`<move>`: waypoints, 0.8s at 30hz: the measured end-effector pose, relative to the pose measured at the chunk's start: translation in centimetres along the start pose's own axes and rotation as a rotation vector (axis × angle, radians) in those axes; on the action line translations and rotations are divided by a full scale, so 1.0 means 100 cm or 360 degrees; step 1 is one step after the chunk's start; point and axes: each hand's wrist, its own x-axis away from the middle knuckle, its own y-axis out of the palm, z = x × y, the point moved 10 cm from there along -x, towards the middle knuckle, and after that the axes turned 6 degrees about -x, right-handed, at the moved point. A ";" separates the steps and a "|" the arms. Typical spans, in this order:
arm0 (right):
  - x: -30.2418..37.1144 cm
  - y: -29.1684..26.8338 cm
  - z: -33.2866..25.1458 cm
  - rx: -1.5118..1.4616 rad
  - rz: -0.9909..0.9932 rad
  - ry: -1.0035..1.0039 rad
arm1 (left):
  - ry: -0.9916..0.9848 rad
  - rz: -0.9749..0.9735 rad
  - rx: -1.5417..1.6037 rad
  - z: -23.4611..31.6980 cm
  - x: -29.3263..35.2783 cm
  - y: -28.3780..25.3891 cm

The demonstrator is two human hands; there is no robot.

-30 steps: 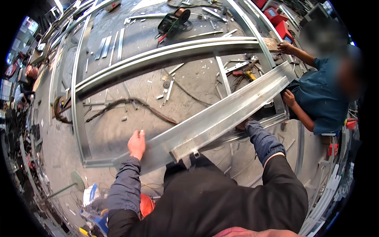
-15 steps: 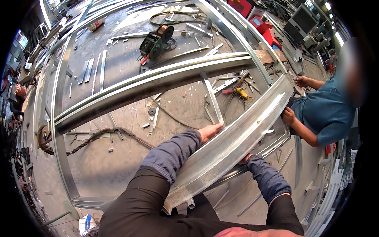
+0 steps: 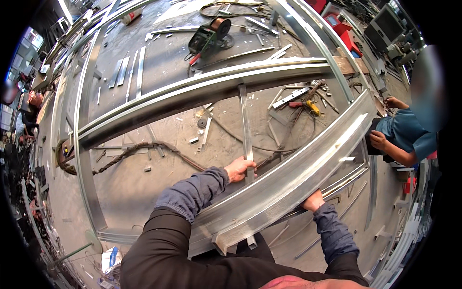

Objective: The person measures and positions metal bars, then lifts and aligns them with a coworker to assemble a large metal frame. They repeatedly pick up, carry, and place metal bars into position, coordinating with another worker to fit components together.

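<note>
A long, wide metal channel [image 3: 288, 166] lies diagonally in front of me, from near my lap to the co-worker at the right. On its far side my left hand [image 3: 240, 169] is closed around a thin square metal tube [image 3: 245, 125]. This tube runs from a crossbeam [image 3: 202, 86] toward me and passes beneath the channel; a tube end [image 3: 251, 242] sticks out on the near side. My right hand [image 3: 314, 200] is at the channel's near edge, its fingers hidden underneath, so their grip does not show.
A large metal frame [image 3: 83, 139] surrounds the work. A co-worker [image 3: 404, 137] stands at the channel's far right end. On the floor lie a twisted cable [image 3: 130, 153], a yellow power tool [image 3: 313, 107] and scattered metal offcuts. A wire feeder with a spool [image 3: 209, 38] stands beyond the crossbeam.
My left hand has moved left along with the tube, which has swung from a slant to nearly straight. My right hand has shifted slightly outward at the channel's edge. The whole view has shifted.
</note>
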 end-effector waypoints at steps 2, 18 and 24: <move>0.008 0.001 -0.003 0.0105 0.0156 0.0190 | 0.0016 0.0051 0.0055 -0.005 0.022 -0.027; 0.013 0.077 0.082 -0.0892 0.0037 0.0488 | 0.0313 0.0394 0.0331 0.005 0.202 -0.179; 0.026 0.098 0.098 -0.2401 0.0134 0.0613 | 0.0254 0.0593 0.0347 0.006 0.273 -0.246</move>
